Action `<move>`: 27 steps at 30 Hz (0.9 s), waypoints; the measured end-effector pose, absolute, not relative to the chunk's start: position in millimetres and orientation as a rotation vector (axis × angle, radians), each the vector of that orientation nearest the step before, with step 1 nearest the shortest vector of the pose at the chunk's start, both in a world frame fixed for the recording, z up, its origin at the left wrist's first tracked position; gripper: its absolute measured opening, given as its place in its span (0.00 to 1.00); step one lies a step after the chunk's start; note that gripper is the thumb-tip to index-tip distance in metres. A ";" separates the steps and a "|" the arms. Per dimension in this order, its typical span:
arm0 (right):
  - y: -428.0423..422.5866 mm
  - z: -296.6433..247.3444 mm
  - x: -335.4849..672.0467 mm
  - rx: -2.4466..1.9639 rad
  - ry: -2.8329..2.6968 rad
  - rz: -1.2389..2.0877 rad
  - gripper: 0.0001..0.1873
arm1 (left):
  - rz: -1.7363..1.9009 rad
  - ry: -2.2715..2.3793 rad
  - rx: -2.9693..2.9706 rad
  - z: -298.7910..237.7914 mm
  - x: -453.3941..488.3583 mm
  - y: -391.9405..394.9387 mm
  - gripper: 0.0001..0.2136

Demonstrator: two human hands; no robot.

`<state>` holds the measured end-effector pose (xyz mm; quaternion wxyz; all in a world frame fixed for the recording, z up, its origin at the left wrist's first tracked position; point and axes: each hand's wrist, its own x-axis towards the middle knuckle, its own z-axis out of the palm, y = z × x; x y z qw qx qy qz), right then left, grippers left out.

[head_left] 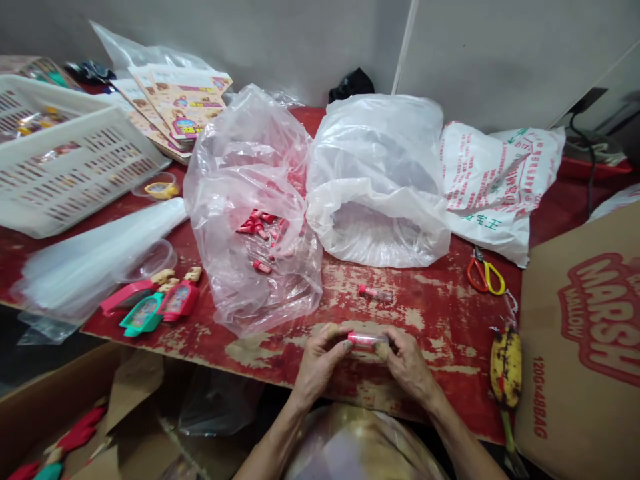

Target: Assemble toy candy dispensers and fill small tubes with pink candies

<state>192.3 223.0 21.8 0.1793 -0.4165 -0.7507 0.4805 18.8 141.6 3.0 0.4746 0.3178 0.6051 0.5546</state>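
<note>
My left hand point(320, 363) and my right hand point(407, 365) meet above the front edge of a worn red-painted table point(430, 320). Between their fingertips they hold a small transparent tube with pink ends point(367, 341). A similar tube with a red cap point(374, 292) lies on the table, beyond my hands. Farther left, a clear plastic bag point(250, 267) holds several small red-capped tubes point(260, 230). Neither hand touches the bag.
A white plastic crate point(65, 160) and printed cards point(175, 107) stand at the back left. Pink and green toy pieces point(150, 303) lie nearby. White bags point(377, 180) fill the back. Orange-handled scissors point(485, 275), a spotted banana point(506, 367) and a cardboard box point(585, 333) sit on the right.
</note>
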 end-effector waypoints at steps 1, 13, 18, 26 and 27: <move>223.2 21.6 192.7 -1.186 -2.118 1.352 0.18 | 1.361 1.485 0.785 3.2 19.0 141.3 0.10; 222.6 19.7 194.6 -1.148 -2.131 1.394 0.16 | 1.401 1.476 0.848 4.0 16.3 140.3 0.09; 222.0 17.4 194.8 -1.138 -2.133 1.403 0.15 | 1.377 1.507 0.906 3.1 14.9 140.0 0.10; 221.8 19.1 195.8 -1.146 -2.132 1.407 0.10 | 1.344 1.547 0.990 7.5 13.7 141.3 0.08; 221.6 18.9 196.3 -1.147 -2.129 1.421 0.13 | 1.344 1.550 0.996 7.7 13.9 141.3 0.08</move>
